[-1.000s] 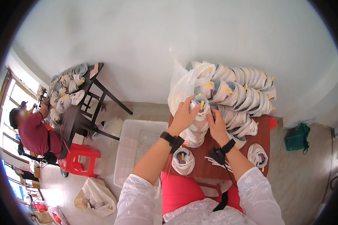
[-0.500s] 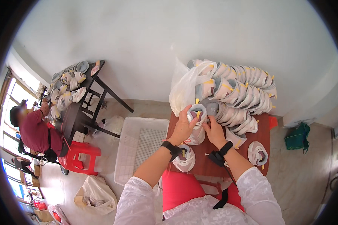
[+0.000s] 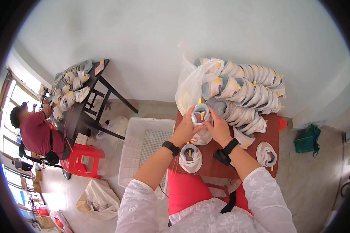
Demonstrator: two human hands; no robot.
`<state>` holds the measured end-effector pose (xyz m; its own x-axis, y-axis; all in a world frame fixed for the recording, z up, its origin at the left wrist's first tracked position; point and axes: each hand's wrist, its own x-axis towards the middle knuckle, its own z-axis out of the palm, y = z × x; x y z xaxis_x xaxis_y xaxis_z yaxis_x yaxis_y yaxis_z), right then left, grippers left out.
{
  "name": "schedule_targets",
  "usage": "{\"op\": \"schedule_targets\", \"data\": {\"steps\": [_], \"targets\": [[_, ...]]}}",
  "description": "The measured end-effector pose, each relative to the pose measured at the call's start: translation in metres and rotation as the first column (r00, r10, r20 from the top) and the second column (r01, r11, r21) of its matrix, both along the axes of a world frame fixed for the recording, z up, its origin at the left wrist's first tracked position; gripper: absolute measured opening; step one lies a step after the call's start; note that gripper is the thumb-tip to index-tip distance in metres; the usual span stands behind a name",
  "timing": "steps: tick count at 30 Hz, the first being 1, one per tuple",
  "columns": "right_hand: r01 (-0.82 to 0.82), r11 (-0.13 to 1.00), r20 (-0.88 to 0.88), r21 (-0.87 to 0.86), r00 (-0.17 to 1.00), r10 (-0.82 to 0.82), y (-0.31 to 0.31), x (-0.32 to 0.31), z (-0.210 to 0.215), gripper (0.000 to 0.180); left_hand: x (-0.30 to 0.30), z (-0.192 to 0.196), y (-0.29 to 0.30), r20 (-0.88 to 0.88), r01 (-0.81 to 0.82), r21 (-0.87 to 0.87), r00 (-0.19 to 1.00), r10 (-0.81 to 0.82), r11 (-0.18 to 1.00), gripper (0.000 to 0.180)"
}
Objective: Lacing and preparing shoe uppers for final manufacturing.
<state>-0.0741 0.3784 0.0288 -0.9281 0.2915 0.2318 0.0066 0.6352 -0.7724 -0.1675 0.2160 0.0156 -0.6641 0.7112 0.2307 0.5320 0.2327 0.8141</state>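
Observation:
Both hands grip one pale shoe upper (image 3: 200, 110) with a grey collar, a maroon tongue and yellow tabs. My left hand (image 3: 186, 126) wraps its left side, while my right hand (image 3: 219, 129) closes on its right, thumb near the opening. Under the hands, part of another pale upper (image 3: 201, 137) shows on the brown table (image 3: 217, 167). Just below my left hand lies a laced shoe upper (image 3: 190, 158); a similar shoe upper (image 3: 266, 154) rests near the table's right edge. Nested rows of shoe uppers (image 3: 247, 93) fill the far side of the table.
A white plastic bag (image 3: 188, 93) leans against the rows. Left of the table stands a white crate (image 3: 130, 155), with a red stool (image 3: 83, 159) beyond it. A person (image 3: 41, 134) works at a dark table (image 3: 76, 120) of shoes. A green bag (image 3: 308, 140) lies to the right.
The shoe upper has come slightly nearer and left. My right hand has moved in from beside it and now grips it together with my left.

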Motion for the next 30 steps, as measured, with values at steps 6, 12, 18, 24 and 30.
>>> {"op": "schedule_targets", "data": {"steps": [6,12,18,24,30], "targets": [[0.02,1.0,-0.133,0.004,0.991,-0.019,0.01,-0.003,0.003,0.064,-0.005,0.026,0.009,-0.156,-0.105,-0.046,0.983,0.096,0.993,0.086],[0.172,0.948,0.157,-0.267,0.979,-0.133,0.012,-0.001,-0.006,0.076,-0.024,0.032,0.011,0.054,-0.034,0.025,0.998,0.032,0.999,0.071],[0.098,0.83,0.239,-0.548,0.97,0.043,0.011,0.001,-0.032,0.086,-0.019,0.013,0.013,0.576,-0.164,0.041,0.81,0.111,0.986,0.069],[0.07,0.708,0.298,-0.703,0.933,0.203,0.003,-0.002,-0.005,0.083,-0.013,0.004,0.007,0.808,-0.145,0.198,0.585,-0.078,0.969,0.078],[-0.098,0.816,0.175,-0.569,0.956,0.236,0.02,-0.018,0.015,0.07,-0.007,0.025,0.015,0.729,-0.202,0.363,0.67,-0.142,0.91,0.073]]}}
